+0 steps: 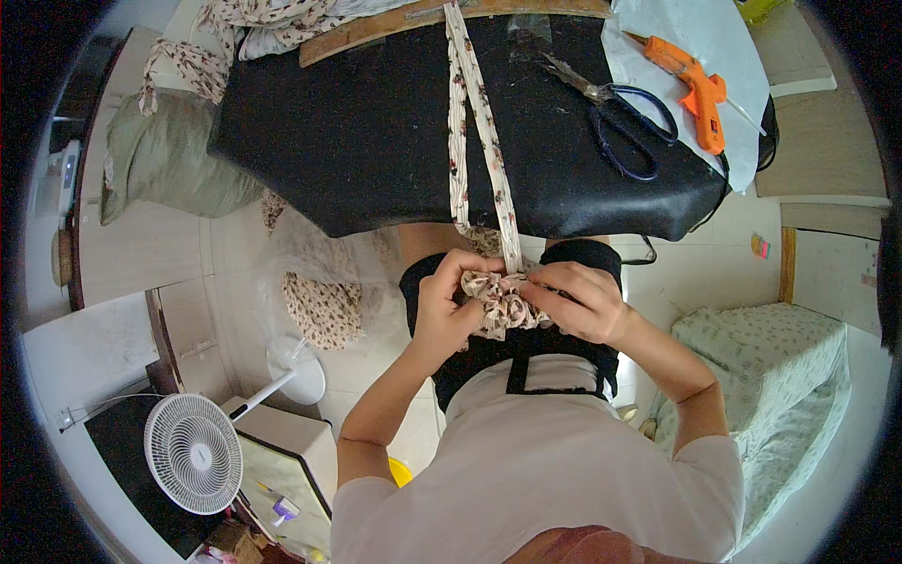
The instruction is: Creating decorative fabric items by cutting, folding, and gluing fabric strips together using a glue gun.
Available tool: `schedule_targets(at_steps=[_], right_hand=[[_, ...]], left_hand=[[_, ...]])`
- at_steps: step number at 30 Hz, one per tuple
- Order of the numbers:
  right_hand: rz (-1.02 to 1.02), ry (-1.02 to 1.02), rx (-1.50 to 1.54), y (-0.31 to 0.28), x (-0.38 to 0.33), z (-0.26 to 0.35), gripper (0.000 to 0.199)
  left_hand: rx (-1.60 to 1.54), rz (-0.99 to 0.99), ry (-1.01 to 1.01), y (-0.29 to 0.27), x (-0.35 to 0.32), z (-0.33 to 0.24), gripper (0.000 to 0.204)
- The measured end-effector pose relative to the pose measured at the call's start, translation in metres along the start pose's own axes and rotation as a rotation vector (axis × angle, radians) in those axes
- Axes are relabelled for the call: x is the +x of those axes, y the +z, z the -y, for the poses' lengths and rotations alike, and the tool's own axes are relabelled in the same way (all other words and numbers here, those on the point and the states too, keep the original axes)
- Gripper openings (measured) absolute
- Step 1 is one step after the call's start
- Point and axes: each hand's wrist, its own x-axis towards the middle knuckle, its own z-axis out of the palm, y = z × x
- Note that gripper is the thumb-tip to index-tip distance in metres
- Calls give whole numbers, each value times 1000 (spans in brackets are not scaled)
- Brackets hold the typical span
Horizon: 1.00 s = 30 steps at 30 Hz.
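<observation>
Over my lap I hold a gathered, ruffled bunch of cream fabric with a small dark floral print. My left hand curls round its left side, thumb and fingers closed on the cloth. On the other side my right hand pinches the bunch with bent fingers. A long narrow strip of the same fabric runs up from between my hands across the black-covered table to a wooden strip at its far edge, and a second length hangs beside it.
Dark-handled scissors lie open on the table's right side. Beyond them an orange glue gun rests on a white sheet. A clear bag of printed fabric sits on the floor at left, near a white fan. A cloth-covered box stands at right.
</observation>
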Motion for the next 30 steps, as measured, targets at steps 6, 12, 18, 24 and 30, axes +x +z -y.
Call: schedule_targets(at_steps=[6,12,18,24,30], right_hand=[[-19,66,18,4,1,0,32],[-33,197,48,3,9,9,34],[-54,391,177,2,11,15,33],[-47,440,307,-2,14,9,29],[-13,292,293,-1,10,0,32]], left_hand=[[-266,79,6,2,0,11,27],[-132,77,238,5,-1,18,34],[-39,66,396,6,7,14,36],[-38,48,480,9,11,7,37],[-152,-40,361,16,11,5,36]])
